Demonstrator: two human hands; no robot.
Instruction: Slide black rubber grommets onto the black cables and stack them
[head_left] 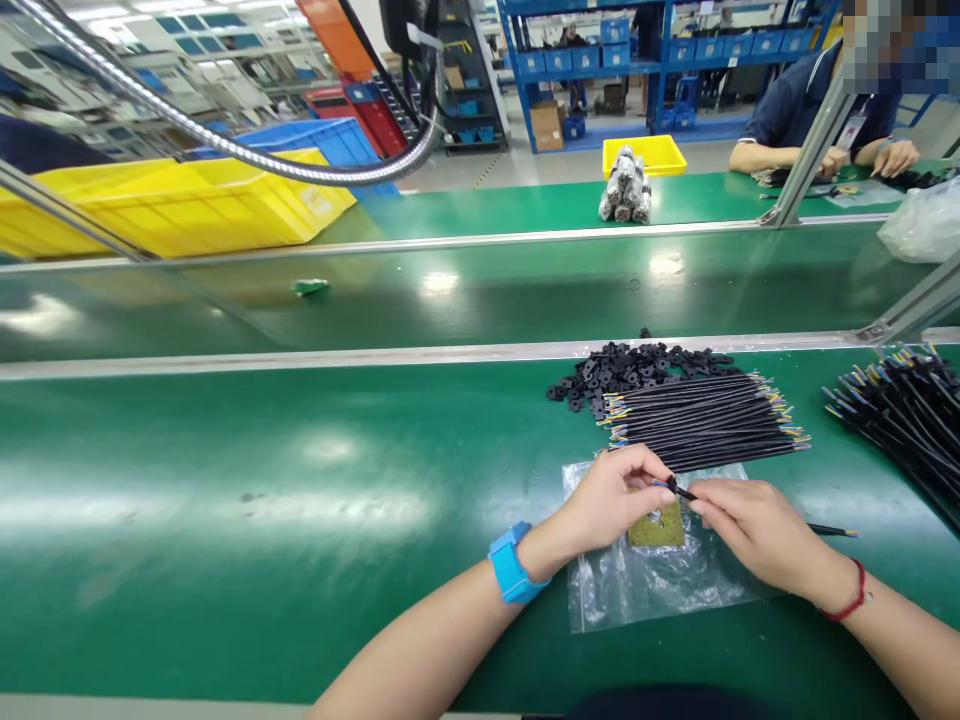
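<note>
My right hand (pixel 761 530) is closed around a black cable (pixel 831 530), whose far end with bare coloured wires sticks out to the right. At the cable's other end, my left hand (pixel 609 497) pinches a small black plastic piece (pixel 671 483) between thumb and fingers; blue wire shows beside it. Whether the piece is fully around the cable, I cannot tell. Below both hands, a yellowish sponge-like square (pixel 656 530) lies on a clear plastic bag (pixel 615 600). Just beyond are a row of black cables (pixel 697 420) and a heap of small black plastic pieces (pixel 630 368).
A thick bundle of black cables (pixel 911 425) lies at the right. Metal rails (pixel 375 355) cross the green bench (pixel 225 540). Yellow bins (pixel 225 210) stand at the far left, wrapped bundles (pixel 625 190) farther back. A co-worker (pixel 795 120) sits across the bench.
</note>
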